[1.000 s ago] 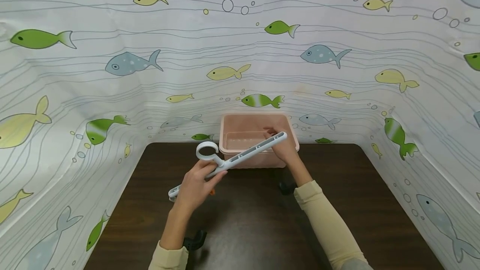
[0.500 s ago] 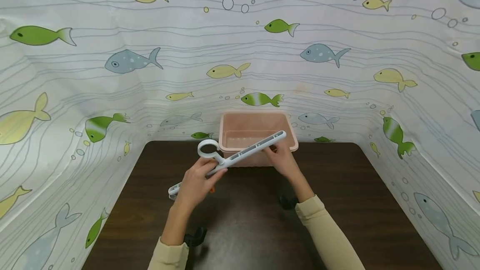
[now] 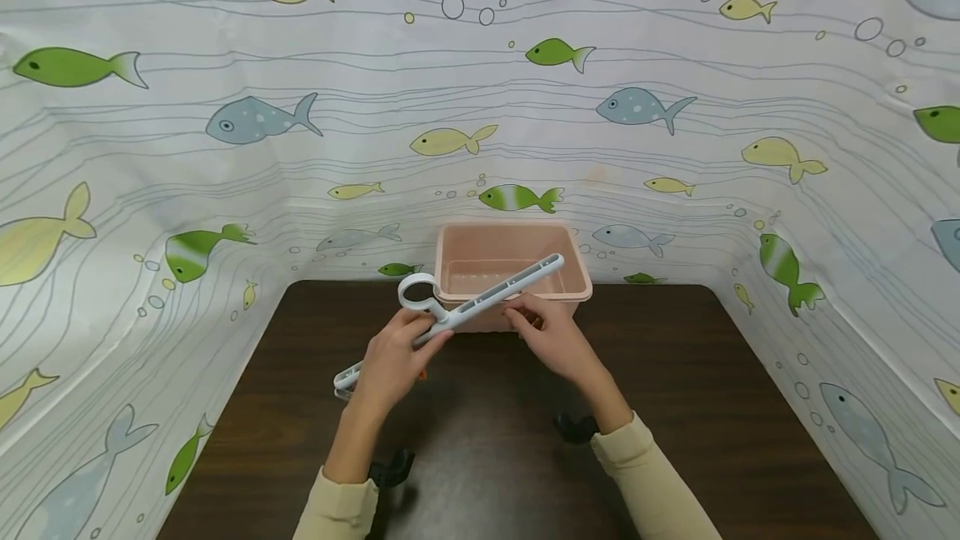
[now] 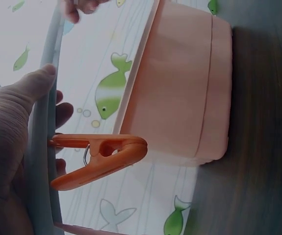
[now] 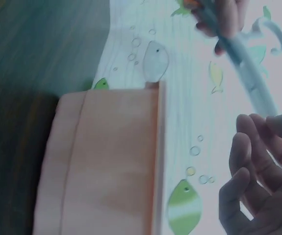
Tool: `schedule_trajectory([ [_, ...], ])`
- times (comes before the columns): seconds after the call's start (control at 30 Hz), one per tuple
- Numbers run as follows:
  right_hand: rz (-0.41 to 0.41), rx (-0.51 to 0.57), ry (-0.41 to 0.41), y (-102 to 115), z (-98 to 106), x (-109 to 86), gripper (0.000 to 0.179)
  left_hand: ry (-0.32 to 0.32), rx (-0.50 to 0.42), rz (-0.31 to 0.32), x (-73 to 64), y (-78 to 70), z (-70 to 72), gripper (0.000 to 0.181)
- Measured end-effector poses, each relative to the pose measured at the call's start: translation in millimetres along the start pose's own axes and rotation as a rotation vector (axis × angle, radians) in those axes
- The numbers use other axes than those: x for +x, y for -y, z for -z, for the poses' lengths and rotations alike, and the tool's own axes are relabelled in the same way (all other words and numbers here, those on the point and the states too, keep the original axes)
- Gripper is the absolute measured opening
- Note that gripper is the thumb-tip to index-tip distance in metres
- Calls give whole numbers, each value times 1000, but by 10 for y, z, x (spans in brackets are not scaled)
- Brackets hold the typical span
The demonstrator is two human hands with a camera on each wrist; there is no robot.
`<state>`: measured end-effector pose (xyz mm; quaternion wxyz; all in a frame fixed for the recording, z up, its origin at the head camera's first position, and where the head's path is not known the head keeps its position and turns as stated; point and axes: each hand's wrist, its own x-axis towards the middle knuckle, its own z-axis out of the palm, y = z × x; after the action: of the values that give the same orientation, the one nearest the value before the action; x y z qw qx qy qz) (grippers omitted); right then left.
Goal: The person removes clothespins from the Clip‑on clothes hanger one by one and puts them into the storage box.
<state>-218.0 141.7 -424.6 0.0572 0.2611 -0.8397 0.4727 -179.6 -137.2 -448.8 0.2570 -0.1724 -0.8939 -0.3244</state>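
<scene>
My left hand (image 3: pixel 396 357) grips a pale grey-blue clip hanger (image 3: pixel 498 294), a long slotted bar with an open ring hook (image 3: pixel 417 288), held tilted with its right end higher. In the left wrist view, the thumb lies along the bar and an orange clothespin (image 4: pixel 104 159) hangs from it. A pink piece (image 4: pixel 82 229) shows beside the bar at that view's bottom edge. My right hand (image 3: pixel 551 336) is beneath the bar's right half, fingers loosely bent. In the right wrist view its fingertips (image 5: pixel 246 125) are right by the bar's end, with nothing seen held.
A pink plastic bin (image 3: pixel 513 247) stands at the back of the dark wood table (image 3: pixel 480 457), behind the hanger. Fish-printed white sheeting (image 3: pixel 480 98) rises around the table's back and sides. Black wrist mounts (image 3: pixel 392 469) sit at both wrists.
My right hand has moved from over the bin, beyond the bar's right end, back toward me and left beneath the bar. The left hand keeps its grip; the bar's right end has shifted slightly left.
</scene>
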Motion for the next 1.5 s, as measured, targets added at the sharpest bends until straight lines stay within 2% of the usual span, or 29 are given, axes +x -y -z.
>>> schedule_trajectory([
  [0.07, 57, -32, -18, 66, -6, -20, 14, 10, 0, 8, 7, -6, -1, 26],
  [0.13, 153, -109, -55, 124, -7, -31, 12, 24, 2, 14, 11, -8, -7, 26],
  [0.27, 376, -352, -167, 197, -4, -18, 21, 54, 12, 6, 17, -7, -25, 25],
  [0.37, 450, -534, -212, 222, 3, 1, 31, 69, 20, -17, 27, -7, -42, 25],
  [0.47, 447, -662, -200, 245, 16, 1, 37, 88, 26, -37, 29, -17, -52, 26],
  [0.57, 443, -715, -166, 275, 28, -8, 37, 108, 24, -49, 26, -39, -60, 27],
  [0.8, 440, -735, -91, 306, -3, -18, 30, 144, 21, -50, 21, -89, -131, 27],
  [1.03, 362, -799, 10, 299, -69, -38, 27, 153, 37, -74, 1, -133, -181, 28],
  [1.17, 319, -801, 57, 296, -115, -33, 30, 156, 53, -101, 12, -127, -179, 30],
  [1.37, 327, -789, 60, 314, -130, -25, 33, 139, 62, -115, 41, -104, -182, 31],
  [1.5, 351, -801, 39, 294, -115, -73, 36, 155, 57, -122, 43, -118, -204, 30],
])
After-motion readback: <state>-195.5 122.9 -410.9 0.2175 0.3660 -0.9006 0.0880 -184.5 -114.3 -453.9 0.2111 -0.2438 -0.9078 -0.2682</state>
